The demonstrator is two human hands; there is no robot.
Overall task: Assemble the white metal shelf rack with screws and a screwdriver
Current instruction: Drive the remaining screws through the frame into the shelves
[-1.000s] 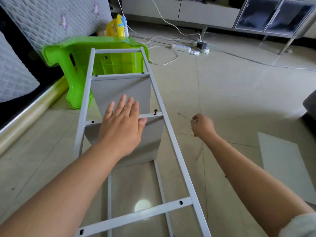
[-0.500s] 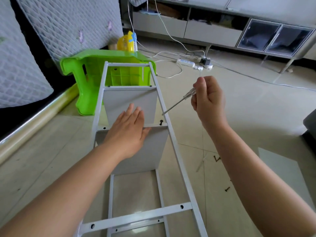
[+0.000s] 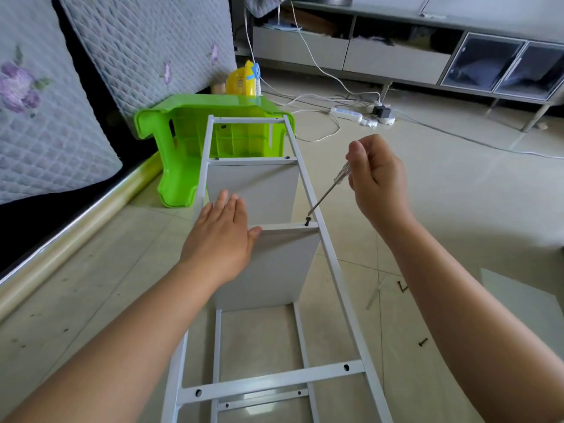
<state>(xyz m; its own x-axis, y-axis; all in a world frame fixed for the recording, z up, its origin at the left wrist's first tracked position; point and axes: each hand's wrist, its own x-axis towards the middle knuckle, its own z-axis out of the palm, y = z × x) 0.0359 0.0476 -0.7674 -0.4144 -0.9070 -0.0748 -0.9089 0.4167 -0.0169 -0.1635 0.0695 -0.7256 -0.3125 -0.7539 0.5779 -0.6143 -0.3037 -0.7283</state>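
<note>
The white metal shelf rack (image 3: 338, 279) lies on its side on the floor, its far end resting against a green stool. My left hand (image 3: 221, 239) lies flat with straight fingers on the middle shelf panel (image 3: 274, 267), pressing it down. My right hand (image 3: 377, 181) grips a clear-handled screwdriver (image 3: 328, 193). Its tip points down onto a dark screw (image 3: 307, 221) that stands in the crossbar by the right rail. Two empty holes show in the near crossbar (image 3: 271, 381).
An overturned green plastic stool (image 3: 183, 138) props the rack's far end. Loose dark screws (image 3: 423, 341) lie on the tiled floor to the right, near a flat white panel (image 3: 525, 303). A power strip (image 3: 346, 112) with cables lies beyond. A quilted bed stands at the left.
My right hand picked the screwdriver up from the floor, raised it and brought its tip down to the screw on the crossbar. My left hand stayed flat on the panel.
</note>
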